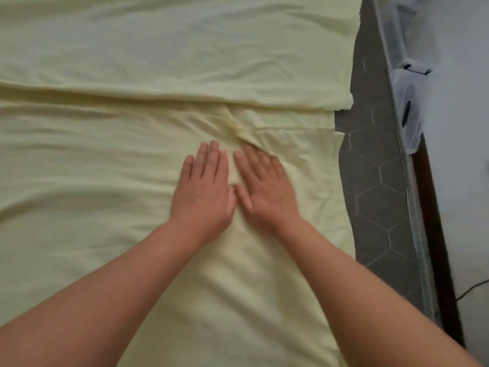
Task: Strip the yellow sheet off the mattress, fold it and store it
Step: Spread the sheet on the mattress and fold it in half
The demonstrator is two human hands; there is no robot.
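The pale yellow sheet [132, 62] lies spread over the mattress [375, 181], whose grey hexagon-patterned top shows along the right. A folded edge of the sheet runs across the view, with a layer lying over the far half. My left hand [205, 192] and my right hand [264, 186] press flat on the sheet side by side, palms down, fingers straight and thumbs nearly touching. Just beyond the fingertips of my right hand the cloth bunches into a small wrinkle [238, 131]. My right hand is slightly blurred.
The mattress side with its piped edge [407, 181] runs down the right. Beyond it lies a pale floor [457, 181] with a white plastic item [408, 107] and a dark cable [473, 287]. A dark wooden strip [434, 247] runs beside the mattress.
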